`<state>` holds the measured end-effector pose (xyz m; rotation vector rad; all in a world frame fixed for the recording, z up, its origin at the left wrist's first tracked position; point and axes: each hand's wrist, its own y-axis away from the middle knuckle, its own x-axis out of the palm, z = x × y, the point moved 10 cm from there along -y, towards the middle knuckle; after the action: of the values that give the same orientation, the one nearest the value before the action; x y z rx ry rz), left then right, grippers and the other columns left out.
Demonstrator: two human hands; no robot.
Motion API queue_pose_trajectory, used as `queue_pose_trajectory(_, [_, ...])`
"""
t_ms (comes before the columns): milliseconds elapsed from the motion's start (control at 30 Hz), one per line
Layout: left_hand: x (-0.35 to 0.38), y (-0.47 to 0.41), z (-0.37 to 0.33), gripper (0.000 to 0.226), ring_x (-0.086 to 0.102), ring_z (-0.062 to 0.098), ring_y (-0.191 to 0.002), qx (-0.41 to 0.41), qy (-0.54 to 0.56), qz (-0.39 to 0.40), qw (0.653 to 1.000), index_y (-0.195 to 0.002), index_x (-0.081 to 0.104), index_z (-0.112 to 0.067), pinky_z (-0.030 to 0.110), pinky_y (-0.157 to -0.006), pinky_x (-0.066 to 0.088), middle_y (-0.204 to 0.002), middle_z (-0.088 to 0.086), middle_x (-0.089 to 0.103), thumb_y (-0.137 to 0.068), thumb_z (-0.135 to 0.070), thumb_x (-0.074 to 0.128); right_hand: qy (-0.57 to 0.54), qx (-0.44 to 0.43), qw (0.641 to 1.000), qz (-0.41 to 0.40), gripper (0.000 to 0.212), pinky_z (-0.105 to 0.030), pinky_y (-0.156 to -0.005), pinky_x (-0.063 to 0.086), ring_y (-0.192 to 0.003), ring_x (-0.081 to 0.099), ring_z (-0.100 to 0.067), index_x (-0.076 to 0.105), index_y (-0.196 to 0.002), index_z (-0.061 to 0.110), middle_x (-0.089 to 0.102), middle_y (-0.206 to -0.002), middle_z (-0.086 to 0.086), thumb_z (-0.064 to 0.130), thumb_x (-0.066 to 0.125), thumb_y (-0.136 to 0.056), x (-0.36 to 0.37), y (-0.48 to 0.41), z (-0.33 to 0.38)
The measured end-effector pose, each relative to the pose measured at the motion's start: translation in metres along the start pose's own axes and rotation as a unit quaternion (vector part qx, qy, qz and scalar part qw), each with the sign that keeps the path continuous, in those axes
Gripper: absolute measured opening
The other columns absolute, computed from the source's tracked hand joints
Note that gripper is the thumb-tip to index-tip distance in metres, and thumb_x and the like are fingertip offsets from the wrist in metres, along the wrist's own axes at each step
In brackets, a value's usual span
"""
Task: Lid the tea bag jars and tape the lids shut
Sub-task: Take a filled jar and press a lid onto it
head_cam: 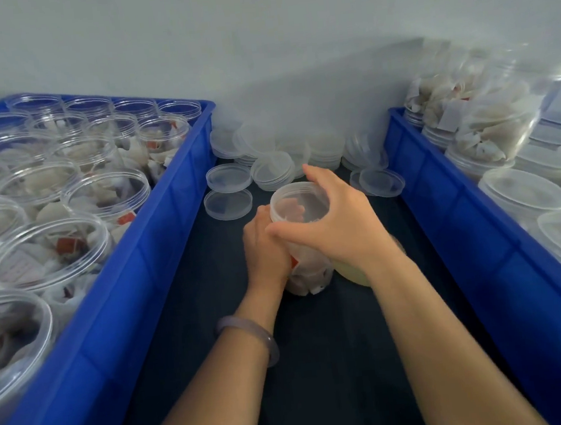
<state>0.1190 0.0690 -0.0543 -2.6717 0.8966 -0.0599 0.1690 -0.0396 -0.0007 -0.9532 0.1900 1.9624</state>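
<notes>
No label reads clearly. Left hand (264,244) grips one jar (307,273); right hand (336,222) clasps its lid (299,201), seemingly seated; two blue crates (159,244).

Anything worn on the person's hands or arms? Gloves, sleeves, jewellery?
No gloves and no sleeves in view: both forearms are bare up to the frame edge. The left wrist carries a smooth, translucent pale lilac-grey bangle. The left hand and right hand show no rings or watch that I can see.
</notes>
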Motion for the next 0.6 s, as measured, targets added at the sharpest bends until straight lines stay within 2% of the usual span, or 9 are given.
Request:
queue_pose_trajectory(100, [-0.004,0.009,-0.007,0.050,0.053,-0.013,-0.052,0.043,-0.029,-0.058,0.997,-0.065,0.040,-0.036,-0.004,-0.049,0.033,-0.060,-0.021,0.045,-0.081,0.002,0.069,0.099,0.004,0.990,-0.097,0.089,-0.027,-0.083,0.032,-0.122,0.042,-0.022,0.040,-0.136,0.016,0.044,-0.132,0.001,0.069,0.066,-0.068,0.000,0.016,0.007])
queue_pose_trajectory(167, [-0.007,0.012,-0.007,0.054,0.054,-0.008,-0.054,0.044,-0.041,-0.069,0.996,-0.067,0.043,-0.038,-0.006,-0.055,0.033,-0.051,-0.018,0.051,-0.075,0.009,0.071,0.143,-0.038,0.987,-0.063,0.097,-0.029,-0.087,0.033,-0.123,0.037,-0.027,0.031,-0.141,0.013,0.037,-0.135,-0.004,0.067,0.065,-0.068,0.006,0.023,0.012])
queue_pose_trajectory(200, [-0.005,0.008,0.000,0.047,0.057,-0.010,-0.058,0.025,-0.014,-0.045,0.999,-0.067,0.050,-0.036,-0.005,-0.056,0.034,-0.053,-0.019,0.059,-0.080,0.006,0.067,0.142,-0.049,0.988,-0.031,0.102,-0.029,-0.090,0.033,-0.124,0.036,-0.025,0.026,-0.145,0.016,0.035,-0.135,-0.003,0.064,0.070,-0.066,0.004,0.023,0.010])
queue_pose_trajectory(267, [0.004,0.002,0.012,0.044,0.061,-0.012,-0.064,-0.025,0.091,0.023,0.995,-0.068,0.063,-0.030,0.000,-0.056,0.039,-0.061,-0.025,0.066,-0.099,-0.008,0.042,0.094,-0.042,0.995,0.015,0.104,-0.018,-0.086,0.030,-0.120,0.036,-0.012,0.029,-0.145,0.025,0.034,-0.124,0.006,0.059,0.079,-0.060,-0.009,0.017,-0.002])
queue_pose_trajectory(333, [0.012,0.001,0.016,0.053,0.063,-0.013,-0.066,-0.049,0.116,0.056,0.990,-0.072,0.065,-0.027,0.001,-0.056,0.040,-0.062,-0.024,0.067,-0.105,-0.015,0.026,0.008,-0.023,0.999,0.044,0.104,-0.005,-0.080,0.025,-0.119,0.034,-0.002,0.033,-0.145,0.029,0.035,-0.127,0.010,0.055,0.082,-0.058,-0.010,0.011,-0.011])
queue_pose_trajectory(400, [0.012,0.005,0.011,0.047,0.057,-0.021,-0.063,-0.047,0.084,0.044,0.994,-0.071,0.058,-0.029,-0.002,-0.053,0.037,-0.057,-0.035,0.060,-0.104,-0.013,0.030,-0.076,-0.005,0.996,0.037,0.104,0.001,-0.081,0.025,-0.121,0.033,0.004,0.031,-0.148,0.026,0.037,-0.138,0.012,0.048,0.084,-0.061,0.000,0.013,-0.018])
queue_pose_trajectory(467, [0.003,0.009,0.004,0.045,0.052,-0.025,-0.061,-0.014,0.055,-0.013,0.998,-0.066,0.051,-0.032,-0.003,-0.053,0.035,-0.055,-0.042,0.054,-0.101,-0.005,0.040,-0.099,0.002,0.995,-0.014,0.106,0.004,-0.081,0.028,-0.118,0.035,0.006,0.031,-0.149,0.022,0.039,-0.138,0.011,0.048,0.084,-0.061,0.005,0.016,-0.020])
queue_pose_trajectory(533, [-0.004,0.013,0.008,0.049,0.058,-0.014,-0.059,-0.024,0.078,-0.057,0.995,-0.063,0.057,-0.029,0.004,-0.057,0.040,-0.053,-0.026,0.061,-0.103,-0.013,0.033,-0.094,0.003,0.993,-0.069,0.110,0.000,-0.090,0.030,-0.120,0.035,0.005,0.029,-0.149,0.019,0.039,-0.138,0.009,0.053,0.082,-0.059,0.006,0.020,-0.020])
queue_pose_trajectory(600, [-0.005,0.015,0.015,0.055,0.063,-0.005,-0.061,-0.045,0.099,-0.067,0.992,-0.066,0.065,-0.026,0.016,-0.065,0.047,-0.057,-0.015,0.066,-0.100,-0.029,0.022,-0.077,0.014,0.991,-0.110,0.116,-0.020,-0.106,0.032,-0.130,0.035,-0.005,0.025,-0.151,0.018,0.037,-0.142,0.006,0.061,0.078,-0.056,0.005,0.023,-0.020])
